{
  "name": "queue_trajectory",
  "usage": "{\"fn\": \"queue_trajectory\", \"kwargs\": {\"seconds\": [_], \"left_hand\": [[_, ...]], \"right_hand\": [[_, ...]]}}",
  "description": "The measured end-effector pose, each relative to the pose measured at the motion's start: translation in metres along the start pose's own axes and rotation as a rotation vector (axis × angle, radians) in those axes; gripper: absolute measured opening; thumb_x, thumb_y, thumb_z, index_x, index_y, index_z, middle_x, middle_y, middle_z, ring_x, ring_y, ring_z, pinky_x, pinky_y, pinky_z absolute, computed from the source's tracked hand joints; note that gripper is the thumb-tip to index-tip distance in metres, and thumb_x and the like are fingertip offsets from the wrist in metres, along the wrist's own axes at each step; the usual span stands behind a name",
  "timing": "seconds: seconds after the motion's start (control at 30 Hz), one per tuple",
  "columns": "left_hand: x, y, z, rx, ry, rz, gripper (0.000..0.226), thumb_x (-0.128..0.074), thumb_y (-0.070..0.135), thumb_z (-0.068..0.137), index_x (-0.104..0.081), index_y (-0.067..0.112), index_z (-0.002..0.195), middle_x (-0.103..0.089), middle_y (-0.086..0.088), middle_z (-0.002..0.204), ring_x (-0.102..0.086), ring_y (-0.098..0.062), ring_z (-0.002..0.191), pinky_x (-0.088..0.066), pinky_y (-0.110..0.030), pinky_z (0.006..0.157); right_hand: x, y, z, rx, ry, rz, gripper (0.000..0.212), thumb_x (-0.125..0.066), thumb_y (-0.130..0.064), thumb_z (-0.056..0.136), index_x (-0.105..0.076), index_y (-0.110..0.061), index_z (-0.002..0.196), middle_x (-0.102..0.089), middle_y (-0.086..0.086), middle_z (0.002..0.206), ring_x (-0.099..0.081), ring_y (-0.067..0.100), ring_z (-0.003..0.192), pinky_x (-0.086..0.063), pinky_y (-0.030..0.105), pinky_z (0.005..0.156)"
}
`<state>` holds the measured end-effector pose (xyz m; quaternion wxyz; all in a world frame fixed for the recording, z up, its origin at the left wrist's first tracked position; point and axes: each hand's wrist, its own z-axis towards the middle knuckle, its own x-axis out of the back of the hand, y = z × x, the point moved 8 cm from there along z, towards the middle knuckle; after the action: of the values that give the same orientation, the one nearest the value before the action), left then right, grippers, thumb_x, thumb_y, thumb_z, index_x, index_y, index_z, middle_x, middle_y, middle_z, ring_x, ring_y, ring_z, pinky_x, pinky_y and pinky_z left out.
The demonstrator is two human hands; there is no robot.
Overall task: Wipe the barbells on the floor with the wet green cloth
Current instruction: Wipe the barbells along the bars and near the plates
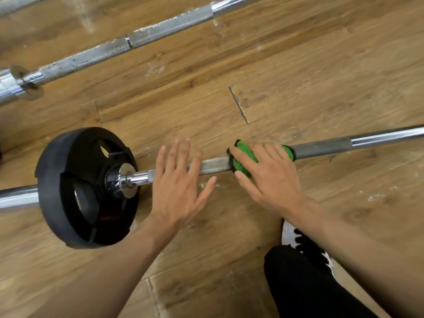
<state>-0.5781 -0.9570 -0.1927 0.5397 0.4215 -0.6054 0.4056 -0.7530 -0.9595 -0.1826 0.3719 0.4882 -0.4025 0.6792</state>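
Wooden floor [321,65] with plated barbell [321,146] and bare barbell [160,29]

near barbell [321,146] on floor [298,76] | plate [57,180] on its left end | cloth [244,152] seemingly wrapped round shaft, right of plate | second barbell [103,51] behind

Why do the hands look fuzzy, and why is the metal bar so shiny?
Head view: the open left hand is smeared by motion blur; the right hand, gripping the wet green cloth, looks only slightly soft; room light glares off the long chrome barbell bar.
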Motion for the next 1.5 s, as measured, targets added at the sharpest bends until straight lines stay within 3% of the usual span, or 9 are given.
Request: {"fn": "queue_trajectory", "kwargs": {"seconds": [0.2,0.37,0.53,0.67,0.9,1.03,1.27,1.4,1.5], "left_hand": [[-0.006,0.003,-0.006,-0.029,-0.006,0.011,0.078,-0.011,0.061,0.106,-0.046,0.008,0.153,-0.036,-0.023,0.163,-0.032,-0.044,0.151,-0.021,-0.058,0.125],[-0.006,0.004,-0.007,-0.016,-0.008,0.021,0.081,-0.007,0.062,0.107,-0.044,0.007,0.154,-0.037,-0.024,0.163,-0.033,-0.044,0.151,-0.022,-0.058,0.125],[-0.006,0.005,-0.01,-0.016,-0.029,0.006,0.08,-0.009,0.061,0.107,-0.041,0.007,0.156,-0.036,-0.023,0.163,-0.036,-0.043,0.149,-0.024,-0.059,0.123],[-0.004,0.004,-0.012,-0.04,-0.027,0.02,0.074,-0.02,0.057,0.107,-0.042,0.005,0.155,-0.037,-0.024,0.163,-0.039,-0.044,0.147,-0.026,-0.058,0.123],[-0.004,0.005,-0.01,-0.053,-0.022,0.015,0.084,-0.01,0.066,0.105,-0.044,0.005,0.152,-0.041,-0.024,0.159,-0.035,-0.045,0.149,-0.024,-0.059,0.124],[-0.005,0.004,-0.007,-0.065,-0.018,0.033,0.085,-0.013,0.068,0.104,-0.045,0.005,0.151,-0.04,-0.025,0.16,-0.031,-0.044,0.152,-0.022,-0.059,0.124],[0.002,-0.004,0.011,-0.045,0.042,-0.016,0.07,-0.02,0.052,0.107,-0.054,0.002,0.143,-0.049,-0.027,0.152,-0.04,-0.046,0.146,-0.028,-0.058,0.121],[0.001,-0.012,0.025,-0.027,0.054,-0.031,0.07,-0.017,0.052,0.108,-0.055,0.004,0.141,-0.052,-0.025,0.148,-0.041,-0.044,0.145,-0.027,-0.057,0.121],[0.001,-0.018,0.034,-0.015,0.079,-0.033,0.07,-0.017,0.054,0.107,-0.056,0.005,0.14,-0.053,-0.024,0.147,-0.042,-0.043,0.144,-0.027,-0.055,0.122]], "right_hand": [[0.036,0.134,-0.052,-0.41,0.128,-0.122,0.046,-0.035,-0.038,0.106,-0.065,-0.011,0.128,-0.059,0.019,0.107,-0.051,0.038,0.096,-0.037,0.051,0.092],[0.023,0.109,-0.04,-0.704,0.167,-0.054,0.05,-0.035,-0.043,0.102,-0.066,-0.006,0.118,-0.061,0.023,0.109,-0.052,0.038,0.106,-0.036,0.055,0.106],[-0.004,-0.034,0.006,-0.276,0.007,0.106,0.058,-0.028,-0.051,0.103,-0.066,-0.011,0.122,-0.06,0.013,0.111,-0.051,0.032,0.103,-0.037,0.049,0.1],[-0.004,-0.016,-0.003,-0.067,-0.08,0.09,0.066,-0.02,-0.058,0.106,-0.059,-0.017,0.14,-0.06,0.01,0.117,-0.052,0.03,0.102,-0.037,0.045,0.094],[0.036,0.15,-0.07,-0.412,0.062,-0.146,0.064,-0.02,-0.051,0.108,-0.06,-0.009,0.135,-0.057,0.023,0.12,-0.049,0.041,0.11,-0.032,0.054,0.109],[0.032,0.138,-0.063,-0.652,0.161,-0.083,0.062,-0.025,-0.052,0.106,-0.063,-0.006,0.124,-0.055,0.026,0.116,-0.049,0.042,0.116,-0.023,0.059,0.12],[-0.009,-0.02,0.011,-0.22,0.011,0.055,0.074,-0.017,-0.062,0.104,-0.06,-0.012,0.138,-0.059,0.017,0.128,-0.049,0.034,0.119,-0.027,0.054,0.119],[-0.009,0.006,0.011,0.004,-0.058,-0.027,0.068,-0.024,-0.061,0.105,-0.047,-0.021,0.155,-0.051,0.013,0.151,-0.047,0.033,0.133,-0.022,0.048,0.123],[0.005,0.076,0.002,-0.081,0.001,-0.137,0.064,-0.027,-0.057,0.106,-0.05,-0.019,0.152,-0.057,0.016,0.141,-0.049,0.034,0.125,-0.026,0.049,0.119]]}}
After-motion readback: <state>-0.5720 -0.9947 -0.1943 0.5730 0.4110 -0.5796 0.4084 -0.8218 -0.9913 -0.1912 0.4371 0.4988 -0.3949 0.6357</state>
